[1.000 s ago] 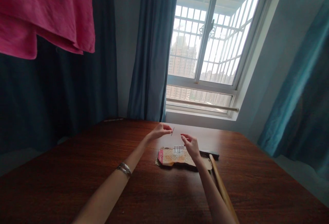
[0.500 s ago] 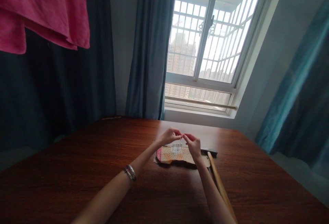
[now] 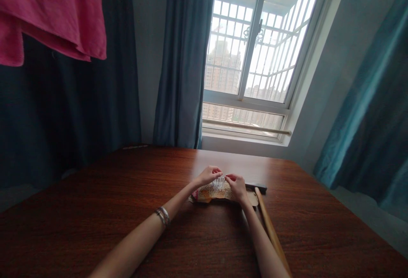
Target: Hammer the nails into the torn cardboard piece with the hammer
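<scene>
Several thin, dark upright sticks (image 3: 218, 181) stand in a row with a whitish, clear-looking base on a flat speckled piece (image 3: 204, 194), cream and orange with a pink left end. My left hand (image 3: 208, 175) hovers just behind and left of the row, thumb and fingers pinched together. At the row's right end is my right hand (image 3: 236, 185), its fingertips also closed in a pinch and its palm over the speckled piece. Whatever either pinch holds is too small to make out. A small gap separates the two sets of fingertips.
A long wooden stick (image 3: 270, 227) lies along my right forearm. Behind the right hand is a black bar-like object (image 3: 256, 188). All rest on a brown wooden table (image 3: 153, 244). A window (image 3: 245, 78), blue curtains (image 3: 181, 65) and a hanging pink cloth (image 3: 60, 14) surround it.
Both hands have come down from above the row, and their fingertips, which met before, are now slightly apart. My right hand has moved to the row's right end. The view has shifted slightly.
</scene>
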Demonstrator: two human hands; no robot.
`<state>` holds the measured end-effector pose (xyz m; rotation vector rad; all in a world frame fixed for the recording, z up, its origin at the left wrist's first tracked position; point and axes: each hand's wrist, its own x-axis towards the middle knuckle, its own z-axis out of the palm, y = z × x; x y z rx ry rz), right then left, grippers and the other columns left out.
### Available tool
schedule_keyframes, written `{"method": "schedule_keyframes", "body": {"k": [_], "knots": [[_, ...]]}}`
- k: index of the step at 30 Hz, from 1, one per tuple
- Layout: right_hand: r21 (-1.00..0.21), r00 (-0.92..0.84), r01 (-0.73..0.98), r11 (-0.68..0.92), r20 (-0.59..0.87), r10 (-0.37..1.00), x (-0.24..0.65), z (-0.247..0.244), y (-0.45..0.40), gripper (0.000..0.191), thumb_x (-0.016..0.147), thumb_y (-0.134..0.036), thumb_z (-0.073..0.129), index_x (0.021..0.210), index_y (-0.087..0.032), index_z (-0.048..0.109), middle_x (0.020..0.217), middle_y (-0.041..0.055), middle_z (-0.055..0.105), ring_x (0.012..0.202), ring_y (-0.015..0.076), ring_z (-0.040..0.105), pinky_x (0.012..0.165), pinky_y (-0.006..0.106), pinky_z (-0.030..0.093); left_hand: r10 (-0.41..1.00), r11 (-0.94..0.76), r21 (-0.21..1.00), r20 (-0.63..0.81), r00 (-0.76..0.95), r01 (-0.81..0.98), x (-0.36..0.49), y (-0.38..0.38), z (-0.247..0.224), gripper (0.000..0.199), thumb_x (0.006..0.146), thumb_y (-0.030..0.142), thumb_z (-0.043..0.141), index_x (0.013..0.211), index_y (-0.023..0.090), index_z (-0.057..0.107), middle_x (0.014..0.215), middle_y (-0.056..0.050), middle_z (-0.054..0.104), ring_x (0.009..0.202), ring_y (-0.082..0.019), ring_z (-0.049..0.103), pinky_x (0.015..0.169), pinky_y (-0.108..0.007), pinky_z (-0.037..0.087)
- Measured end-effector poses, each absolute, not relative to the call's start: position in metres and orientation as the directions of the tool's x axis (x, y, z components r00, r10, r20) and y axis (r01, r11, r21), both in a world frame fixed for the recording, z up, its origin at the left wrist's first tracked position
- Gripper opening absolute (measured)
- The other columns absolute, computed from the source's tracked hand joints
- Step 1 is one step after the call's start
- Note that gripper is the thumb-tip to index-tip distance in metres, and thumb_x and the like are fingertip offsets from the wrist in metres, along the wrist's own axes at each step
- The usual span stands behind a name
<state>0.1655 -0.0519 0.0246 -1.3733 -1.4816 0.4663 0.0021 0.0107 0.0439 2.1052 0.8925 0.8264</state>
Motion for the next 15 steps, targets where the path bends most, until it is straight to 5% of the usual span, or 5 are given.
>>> {"method": "schedule_keyframes", "body": {"k": [15], "knots": [[-0.799, 0.131, 0.543, 0.256, 0.382, 0.915, 0.1666, 0.0183, -0.0511, 0.026, 0.071, -0.038, 0.058, 0.076, -0.018, 0.073, 0.074, 0.0075, 0.073, 0.071, 0.0227, 0.066, 0.067, 0.032, 0.049, 0.800, -0.456, 0.819, 0.205, 0.564, 0.349, 0.0060, 0.0056, 0.0344, 0.035, 0.062, 0.037, 0.064, 0.085, 0.011, 0.070, 0.074, -0.006, 0.067, 0.070, -0.018, 0.059, 0.059, -0.023, 0.043]]}}
